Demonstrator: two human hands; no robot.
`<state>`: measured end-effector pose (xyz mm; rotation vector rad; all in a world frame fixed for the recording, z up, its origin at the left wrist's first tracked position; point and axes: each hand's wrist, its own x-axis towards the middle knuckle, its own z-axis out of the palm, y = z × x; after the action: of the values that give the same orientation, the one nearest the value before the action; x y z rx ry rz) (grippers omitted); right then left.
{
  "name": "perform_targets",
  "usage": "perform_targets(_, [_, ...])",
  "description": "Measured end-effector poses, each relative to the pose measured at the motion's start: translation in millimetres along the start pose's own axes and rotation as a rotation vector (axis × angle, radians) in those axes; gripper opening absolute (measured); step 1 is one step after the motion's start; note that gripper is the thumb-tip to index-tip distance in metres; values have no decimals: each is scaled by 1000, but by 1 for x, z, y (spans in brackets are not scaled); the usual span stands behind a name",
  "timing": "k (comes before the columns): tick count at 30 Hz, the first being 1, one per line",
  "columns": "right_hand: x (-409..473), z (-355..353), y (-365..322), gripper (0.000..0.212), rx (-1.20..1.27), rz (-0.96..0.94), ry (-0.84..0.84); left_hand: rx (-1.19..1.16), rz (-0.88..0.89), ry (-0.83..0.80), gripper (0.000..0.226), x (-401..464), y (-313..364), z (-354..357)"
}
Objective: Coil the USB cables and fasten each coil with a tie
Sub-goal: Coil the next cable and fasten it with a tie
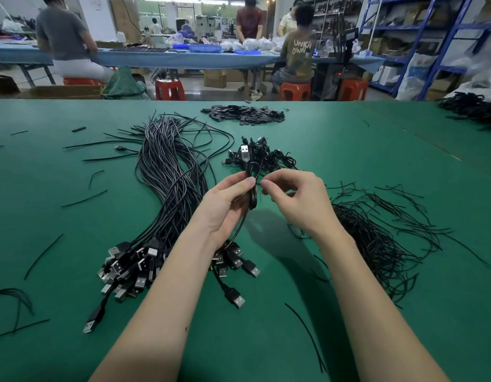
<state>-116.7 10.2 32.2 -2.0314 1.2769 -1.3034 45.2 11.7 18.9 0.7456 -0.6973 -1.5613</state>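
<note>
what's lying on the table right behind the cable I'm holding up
Behind the coiled cable held by the left hand and right hand lies a heap of finished coils. Its near edge is covered by the fingers.

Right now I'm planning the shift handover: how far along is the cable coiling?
Done: a small heap of tied black coils. In hand: the left hand grips one coiled black USB cable while the right hand pinches at it. Left: the large bundle of loose black cables.
</note>
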Motion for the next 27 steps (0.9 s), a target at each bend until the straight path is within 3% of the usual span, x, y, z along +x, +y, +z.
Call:
perform_targets(4, [3,1,-12,20,909,823,-207,121,52,-43,26,-1,1,-3])
perform_targets(6, [3,-2,-9,22,1084,954,-253,167,56,-65,22,-2,2,-2])
perform_targets(9, [1,-4,-5,13,690,625,-232,141,34,-5,24,-1,0,-3])
perform_targets(12, [0,-11,2,32,28,104,-153,79,12,46,23,1,1,-5])
perform_targets(15, [-1,-12,7,21,-166,-94,-123,71,4,38,22,1,1,-6])
perform_targets(18, [0,-6,10,4,-152,-120,-57,89,0,37,22,1,-1,-6])
perform_targets(23, [-3,2,13,13,1,-44,-38,115,-13,52,20,1,-3,-6])
perform_targets(25, [-4,6,11,19,200,106,-37,99,-8,26,23,0,-2,-5])
perform_targets(27, [-3,9,5,25,599,427,-114,101,10,-11,29,-1,1,-4])
